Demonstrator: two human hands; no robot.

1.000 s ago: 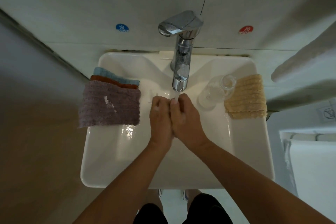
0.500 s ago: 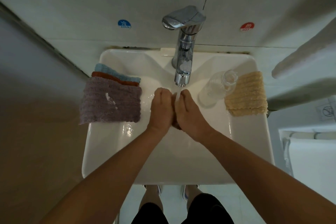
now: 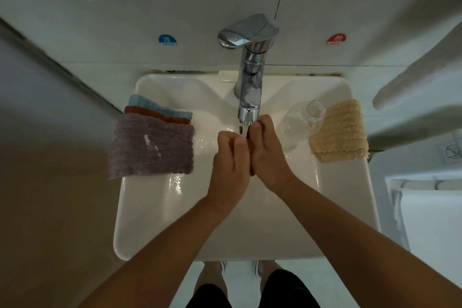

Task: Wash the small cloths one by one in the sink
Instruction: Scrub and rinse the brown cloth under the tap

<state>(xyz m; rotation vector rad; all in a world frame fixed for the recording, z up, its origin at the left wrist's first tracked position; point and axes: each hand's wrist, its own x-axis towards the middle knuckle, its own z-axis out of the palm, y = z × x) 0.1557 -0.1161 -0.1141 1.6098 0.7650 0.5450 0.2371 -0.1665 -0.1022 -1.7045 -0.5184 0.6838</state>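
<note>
Under the running chrome tap (image 3: 250, 97), my left hand (image 3: 228, 157) and my right hand (image 3: 267, 155) are pressed together over the white sink (image 3: 155, 207). Between them they hold a small dark reddish cloth (image 3: 252, 173), of which only a sliver shows at the heels of my palms. The water stream (image 3: 244, 130) falls onto my fingers. On the sink's left rim lies a stack of cloths: purple (image 3: 152, 147) on top, rust (image 3: 155, 114) and light blue (image 3: 150, 104) beneath. A beige cloth (image 3: 338, 132) lies on the right rim.
A clear glass (image 3: 300, 122) lies tipped on the right side of the basin beside the beige cloth. The tiled wall carries a blue cold sticker (image 3: 167, 40) and a red hot sticker (image 3: 336, 39). White towels hang at the right.
My hands have stayed together under the tap, rubbing the cloth; the right hand has slid a little farther forward than the left. The view has shifted slightly.
</note>
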